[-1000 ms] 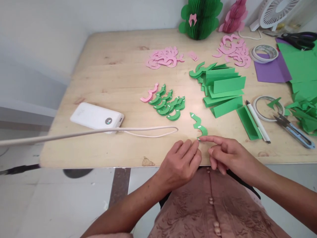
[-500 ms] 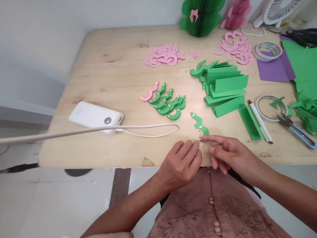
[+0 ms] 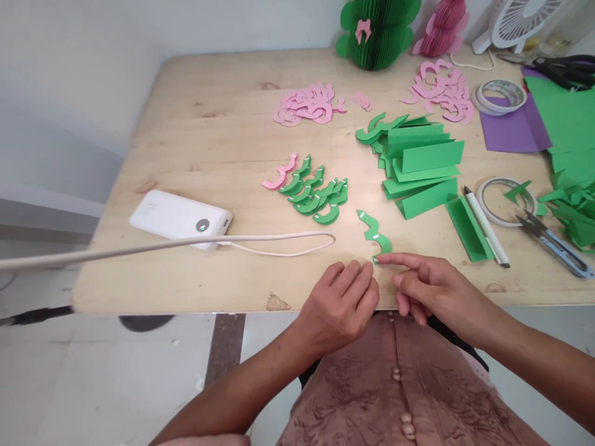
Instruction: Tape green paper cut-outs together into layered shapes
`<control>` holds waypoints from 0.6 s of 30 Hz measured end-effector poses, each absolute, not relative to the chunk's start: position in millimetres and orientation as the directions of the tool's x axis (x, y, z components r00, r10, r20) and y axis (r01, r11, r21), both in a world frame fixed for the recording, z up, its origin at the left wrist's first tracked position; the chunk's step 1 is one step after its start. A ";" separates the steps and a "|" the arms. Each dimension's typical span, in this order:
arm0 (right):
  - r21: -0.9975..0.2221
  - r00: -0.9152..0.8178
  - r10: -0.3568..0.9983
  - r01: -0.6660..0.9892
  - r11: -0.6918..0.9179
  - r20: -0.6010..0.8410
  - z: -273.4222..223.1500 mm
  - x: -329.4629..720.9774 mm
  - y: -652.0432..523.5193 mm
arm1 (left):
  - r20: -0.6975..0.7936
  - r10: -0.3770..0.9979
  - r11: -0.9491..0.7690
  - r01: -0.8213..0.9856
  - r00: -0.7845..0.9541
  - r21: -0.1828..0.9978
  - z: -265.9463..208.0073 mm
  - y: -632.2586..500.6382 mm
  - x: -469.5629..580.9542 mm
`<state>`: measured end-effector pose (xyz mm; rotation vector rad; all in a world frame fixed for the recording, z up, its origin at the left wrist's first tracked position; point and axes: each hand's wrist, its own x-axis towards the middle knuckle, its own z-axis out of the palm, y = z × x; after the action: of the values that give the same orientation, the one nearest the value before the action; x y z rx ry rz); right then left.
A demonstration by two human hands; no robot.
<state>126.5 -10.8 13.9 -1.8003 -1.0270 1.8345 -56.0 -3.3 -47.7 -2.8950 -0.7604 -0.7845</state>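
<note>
A green wavy paper cut-out (image 3: 372, 231) with small white strips on it lies flat near the table's front edge. The outstretched index finger of my right hand (image 3: 425, 282) touches its lower end, while the thumb and other fingers bend loosely below, holding nothing visible. Close by on the left, my left hand (image 3: 341, 303) is closed, knuckles up, its fingertips at that same end of the cut-out. Whatever those fingers hold, if anything, is hidden. Farther up-left lie several green cut-outs (image 3: 316, 193) with white strips, overlapping in a row, and one pink cut-out (image 3: 282, 173).
Folded green papers (image 3: 425, 164) lie at centre right, beside a white marker (image 3: 486, 228), a tape roll (image 3: 486, 203) and a utility knife (image 3: 555, 244). Pink cut-outs (image 3: 307, 104) are heaped farther back. A power bank (image 3: 179, 218) with a cable (image 3: 279, 236) rests on the left.
Both hands stay almost where they were, the right index finger still on the cut-out's lower end. The view shifts very slightly.
</note>
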 end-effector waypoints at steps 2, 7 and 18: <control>-0.713 -0.113 0.709 0.226 -0.664 -0.696 13.6 126.7 -10.6 | 0.486 0.447 -0.878 0.472 0.751 0.079 -47.8 -3.2 -56.0; -0.716 -0.124 0.711 0.237 -0.656 -0.692 14.3 126.9 -9.8 | 0.476 0.460 -0.872 0.484 0.750 0.081 -47.7 -3.8 -55.7; -0.725 -0.133 0.734 0.345 -0.596 -0.666 13.1 127.0 -10.6 | 0.457 0.470 -0.870 0.483 0.755 0.096 -46.1 -4.4 -55.7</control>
<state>127.0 -10.6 13.1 -1.8322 -1.2071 1.7850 -55.7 -4.4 -46.1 -2.9170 -0.7920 -0.7484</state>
